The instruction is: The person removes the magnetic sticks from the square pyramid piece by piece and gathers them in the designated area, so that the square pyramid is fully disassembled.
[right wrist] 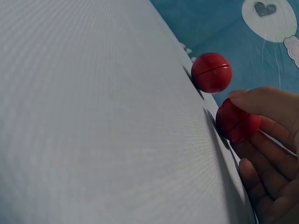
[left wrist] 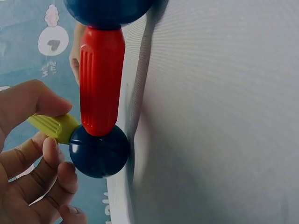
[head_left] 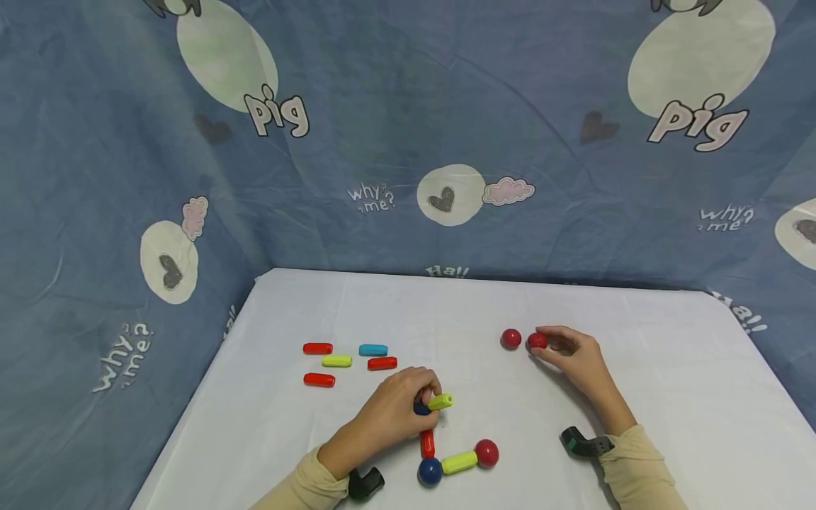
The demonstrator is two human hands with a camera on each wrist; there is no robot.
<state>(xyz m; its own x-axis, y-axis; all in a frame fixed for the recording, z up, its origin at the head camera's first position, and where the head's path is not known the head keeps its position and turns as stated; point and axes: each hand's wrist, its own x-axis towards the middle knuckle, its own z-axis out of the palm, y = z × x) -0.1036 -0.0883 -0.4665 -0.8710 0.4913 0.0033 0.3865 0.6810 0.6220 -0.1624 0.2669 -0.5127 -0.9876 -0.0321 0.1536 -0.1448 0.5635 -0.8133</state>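
Observation:
My left hand [head_left: 401,402] pinches a yellow-green rod [left wrist: 55,127] between thumb and fingers. That rod joins a dark blue ball [left wrist: 99,151], partly hidden by the hand in the head view. From this ball a red rod [head_left: 427,444] leads to a second blue ball [head_left: 430,472]. Another yellow-green rod [head_left: 460,462] links that one to a red ball [head_left: 486,453], forming one chain on the table. Farther back on the right, my right hand [head_left: 576,358] grips a loose red ball [right wrist: 237,120] with thumb and fingertips. A second loose red ball [right wrist: 211,73] sits just beside it.
On the left of the white table [head_left: 510,397] lie several loose rods, among them a blue rod [head_left: 372,350], a yellow-green rod [head_left: 336,361] and a red rod [head_left: 319,380]. A blue printed curtain [head_left: 382,106] hangs behind the table.

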